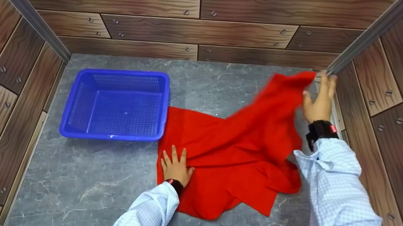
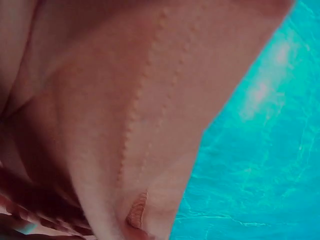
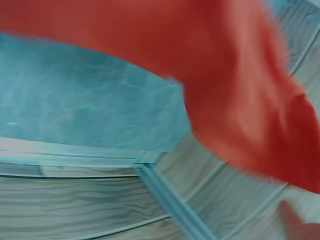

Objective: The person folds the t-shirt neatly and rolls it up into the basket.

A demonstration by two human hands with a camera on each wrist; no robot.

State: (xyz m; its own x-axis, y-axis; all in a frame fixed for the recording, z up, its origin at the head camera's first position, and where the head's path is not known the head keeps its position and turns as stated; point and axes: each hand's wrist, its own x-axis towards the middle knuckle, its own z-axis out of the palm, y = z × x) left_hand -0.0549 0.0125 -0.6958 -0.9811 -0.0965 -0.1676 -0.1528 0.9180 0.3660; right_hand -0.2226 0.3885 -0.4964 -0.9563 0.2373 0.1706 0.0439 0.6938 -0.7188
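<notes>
A red T-shirt-like garment lies spread and creased on the grey marbled surface. My left hand rests on its left part with fingers spread. Double rows of stitching run along the garment in the left wrist view, where it looks brownish. The far right part of the cloth is lifted and blurred, its corner up beside my right hand. That hand's fingers are straight, thumb apart. In the right wrist view, the raised cloth hangs across the top, with a blurred fingertip below it.
A blue plastic basket with perforated sides stands to the left, its right rim beside the garment's left edge. Wood-patterned panels wall in the back and both sides. A metal strip runs up the right corner, close to my right hand.
</notes>
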